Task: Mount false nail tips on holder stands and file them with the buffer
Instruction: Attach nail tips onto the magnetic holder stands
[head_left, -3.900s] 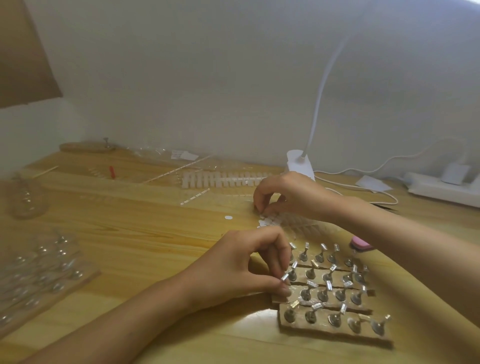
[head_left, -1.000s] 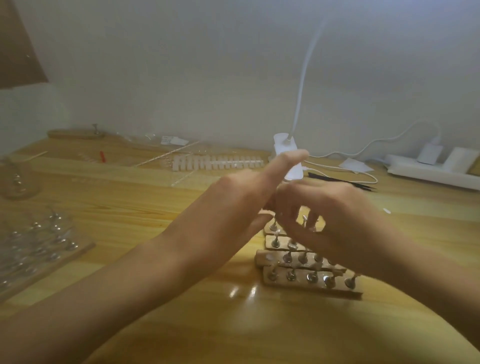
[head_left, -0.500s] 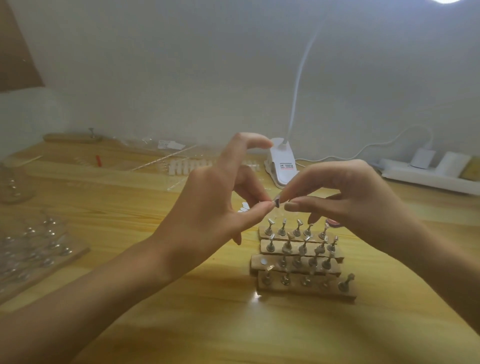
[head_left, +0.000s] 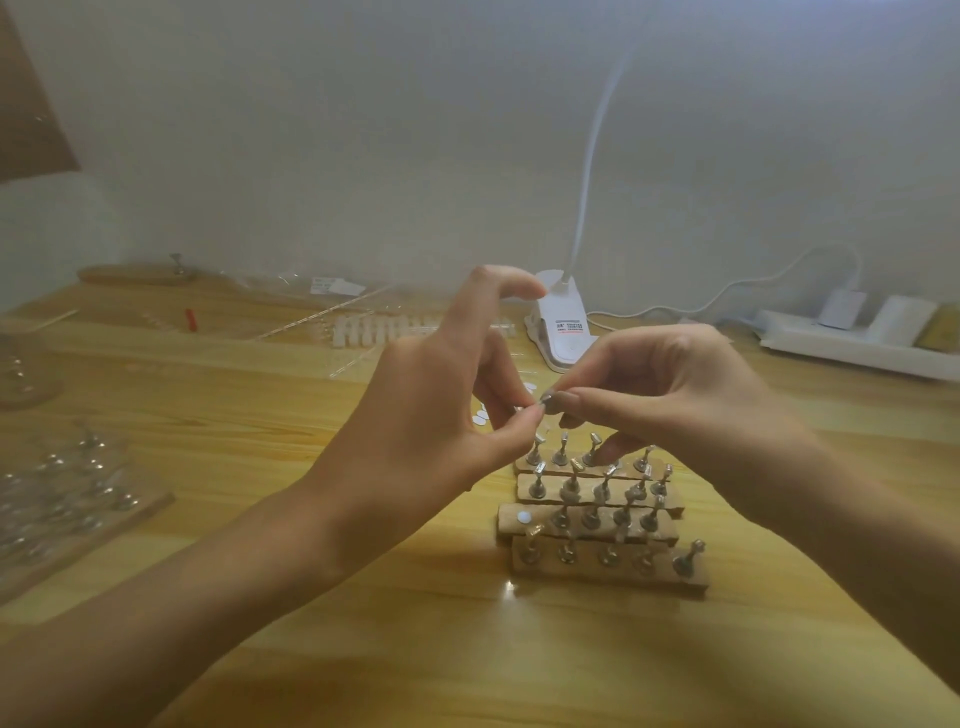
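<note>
Four wooden bars (head_left: 597, 576) lie side by side on the desk (head_left: 467, 654), near its middle, each carrying a row of small metal holder stands (head_left: 687, 558); a white round sticker (head_left: 523, 517) sits at the left end of the third bar from the front. Above the far rows the two hands meet. The left hand (head_left: 431, 415) pinches a small grey piece (head_left: 546, 399) with its thumb and a lower finger, its forefinger raised and hooked. The right hand (head_left: 675, 400) nips the same piece between thumb and forefinger; whether it is a nail tip or a stand I cannot tell. Just behind the left hand lie loose white dots (head_left: 480, 415). Farther back runs a rack of pale nail tips (head_left: 384, 330), then a white clip lamp (head_left: 563, 332). A power strip (head_left: 852, 345) lies along the far right edge.
</note>
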